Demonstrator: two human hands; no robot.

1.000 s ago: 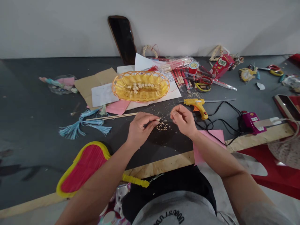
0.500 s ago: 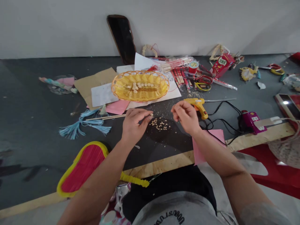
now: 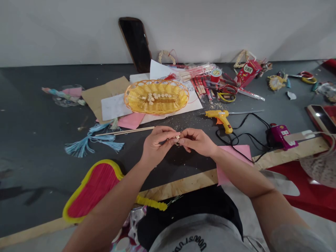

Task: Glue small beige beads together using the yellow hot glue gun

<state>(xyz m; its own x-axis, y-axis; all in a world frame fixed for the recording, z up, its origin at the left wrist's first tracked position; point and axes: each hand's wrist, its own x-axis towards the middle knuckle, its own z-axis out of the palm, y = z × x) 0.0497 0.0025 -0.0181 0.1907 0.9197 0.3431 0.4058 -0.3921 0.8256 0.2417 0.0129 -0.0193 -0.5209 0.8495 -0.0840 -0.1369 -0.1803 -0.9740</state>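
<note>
Between thumb and fingers, my left hand [image 3: 159, 142] pinches a tiny pale wooden piece [image 3: 177, 137]. My right hand [image 3: 197, 141] meets it there, its thumb and fingertips closed at the same piece; whether they hold a second bit is too small to tell. Small cut wooden bits lie on the dark table under the hands, mostly covered by them now. Behind the hands is a yellow woven basket [image 3: 168, 109] with several small pale clusters [image 3: 151, 98] in it. Two thin wooden sticks [image 3: 126, 131] lie just left of my left hand.
A yellow glue gun [image 3: 222, 117] with a black cord lies right of my hands. Scissors [image 3: 228, 93], a red thread spool [image 3: 215, 76] and packaged sticks are behind. Blue tassels [image 3: 86, 141] and a red-and-yellow fan-like shape [image 3: 93, 189] are at left. A phone [image 3: 136, 43] leans on the wall.
My right hand has moved left and down from beside the glue gun to meet my left hand. The left hand has shifted slightly right, over the wooden bits.
</note>
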